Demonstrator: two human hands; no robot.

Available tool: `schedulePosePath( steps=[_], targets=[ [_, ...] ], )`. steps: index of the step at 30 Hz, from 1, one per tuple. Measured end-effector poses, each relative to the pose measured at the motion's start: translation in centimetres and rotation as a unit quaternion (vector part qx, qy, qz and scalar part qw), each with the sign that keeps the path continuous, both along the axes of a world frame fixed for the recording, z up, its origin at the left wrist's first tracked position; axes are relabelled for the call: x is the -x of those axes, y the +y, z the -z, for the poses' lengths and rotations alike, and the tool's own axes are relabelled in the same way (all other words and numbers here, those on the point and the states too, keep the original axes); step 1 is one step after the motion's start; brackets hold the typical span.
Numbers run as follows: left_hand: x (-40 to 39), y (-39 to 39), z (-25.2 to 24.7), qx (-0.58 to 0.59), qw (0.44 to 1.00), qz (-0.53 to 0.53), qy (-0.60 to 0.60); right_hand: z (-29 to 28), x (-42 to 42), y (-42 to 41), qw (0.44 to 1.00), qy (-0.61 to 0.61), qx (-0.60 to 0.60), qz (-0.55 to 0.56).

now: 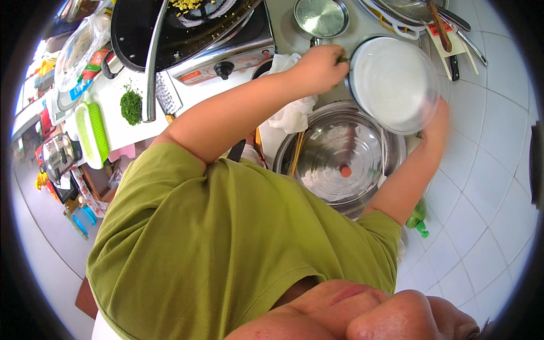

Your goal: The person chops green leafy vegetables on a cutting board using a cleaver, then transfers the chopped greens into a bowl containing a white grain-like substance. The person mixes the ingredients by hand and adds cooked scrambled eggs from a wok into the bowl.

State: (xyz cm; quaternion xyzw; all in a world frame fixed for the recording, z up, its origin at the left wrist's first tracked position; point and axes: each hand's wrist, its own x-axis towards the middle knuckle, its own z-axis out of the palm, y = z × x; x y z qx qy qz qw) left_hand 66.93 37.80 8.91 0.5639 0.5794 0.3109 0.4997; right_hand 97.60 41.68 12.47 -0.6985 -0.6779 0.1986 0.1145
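My left hand (325, 70) is curled, with bits of a green herb (342, 60) showing at its fingertips, close beside the left rim of a pale round bowl (389, 83). Blurred by motion, my right hand (435, 114) holds this bowl by its lower right edge. Below the bowl lies a large steel basin (335, 153) with chopsticks (297, 153) and an orange-red round piece in it. A white cloth (291, 114) hangs beneath my left forearm. Chopped greens (131, 107) lie on a white board (121, 138) at the left, beside a broad perforated blade (167, 94).
A black wok (140, 38) with yellow crumbled food sits on a gas stove (229, 63); a metal utensil handle (151, 76) crosses its rim. A steel pan (321, 18), stacked strainers (403, 12) and a knife (454, 68) stand behind. A green-white basket (91, 134) is at the left.
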Motion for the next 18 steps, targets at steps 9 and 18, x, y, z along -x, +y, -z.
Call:
schedulePosePath(
  steps=[9, 18],
  targets=[
    [6.5, 0.9, 1.2, 0.045, 0.977, -0.206, 0.039, 3.3, 11.6, 5.6, 0.997, 0.052, 0.024, -0.049],
    [7.5, 5.6, 5.8, 0.072, 0.939, -0.337, -0.007, 10.1, 14.1, 12.0, 0.996, 0.065, -0.023, -0.049]
  ],
)
